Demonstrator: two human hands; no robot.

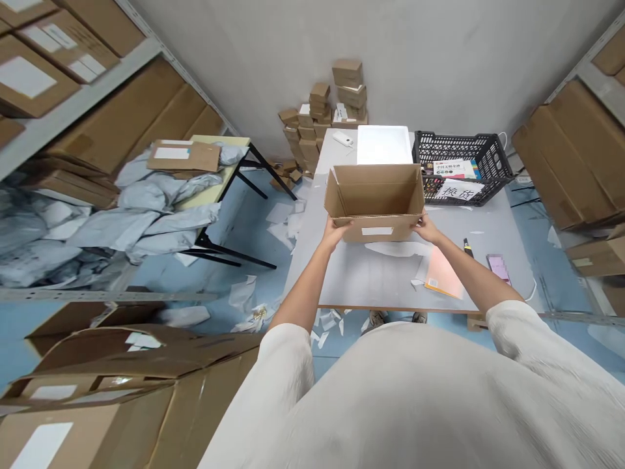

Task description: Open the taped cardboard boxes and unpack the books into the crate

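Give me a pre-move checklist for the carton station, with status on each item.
1. Left hand on the carton: ok, at its near left corner.
2. Right hand on the carton: ok, at its near right corner.
3. Carton open: ok, inside walls show.
4. Carton's weight on the table: cannot tell, its underside is hidden.
5. Tabletop in front of the carton free of loose items: not ok, white paper and an orange-pink envelope lie there.
6. Floor by the shoes free of litter: not ok, paper scraps lie nearby.
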